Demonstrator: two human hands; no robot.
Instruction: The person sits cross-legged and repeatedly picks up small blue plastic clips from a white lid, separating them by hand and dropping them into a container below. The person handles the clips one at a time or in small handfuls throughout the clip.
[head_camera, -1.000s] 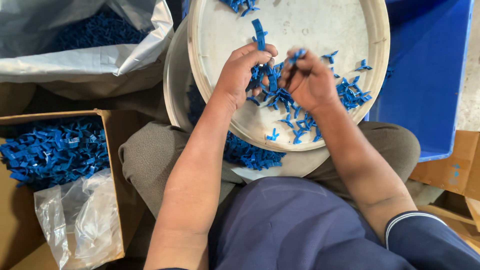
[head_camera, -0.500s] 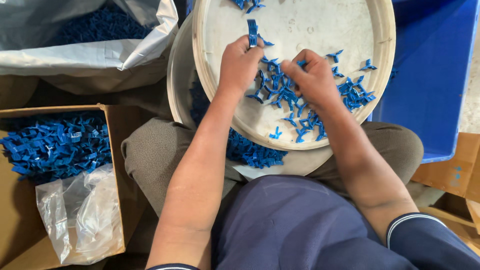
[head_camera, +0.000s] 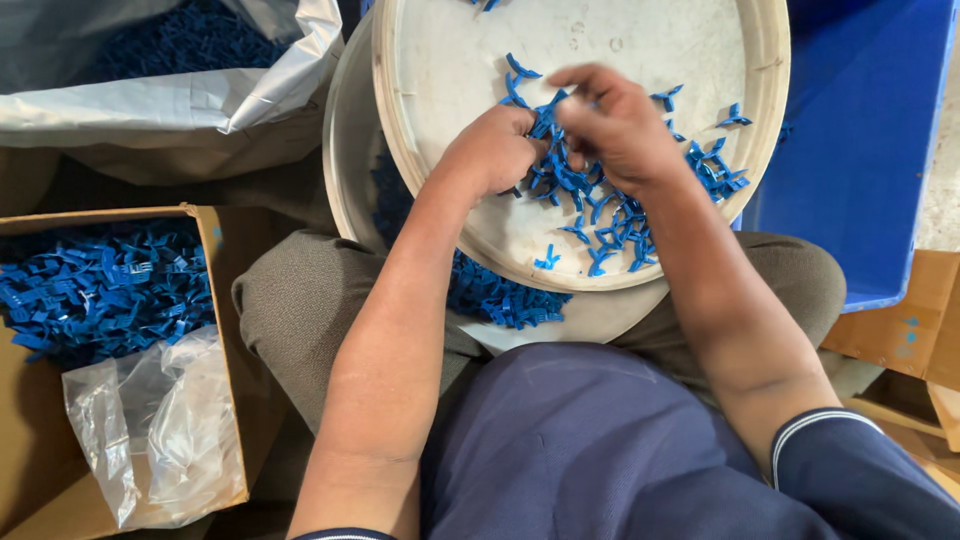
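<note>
Head view. My left hand is curled, its grip pressed into the heap of small blue plastic pieces; whether it is clamped on any one piece I cannot tell. My right hand meets it from the right, fingertips drawn together over the same cluster. The heap lies under and just right of both hands, trailing toward the right rim of the round white tray on my lap; the right hand is nearer that trail. A cardboard box of like pieces sits left, a blue bin right.
</note>
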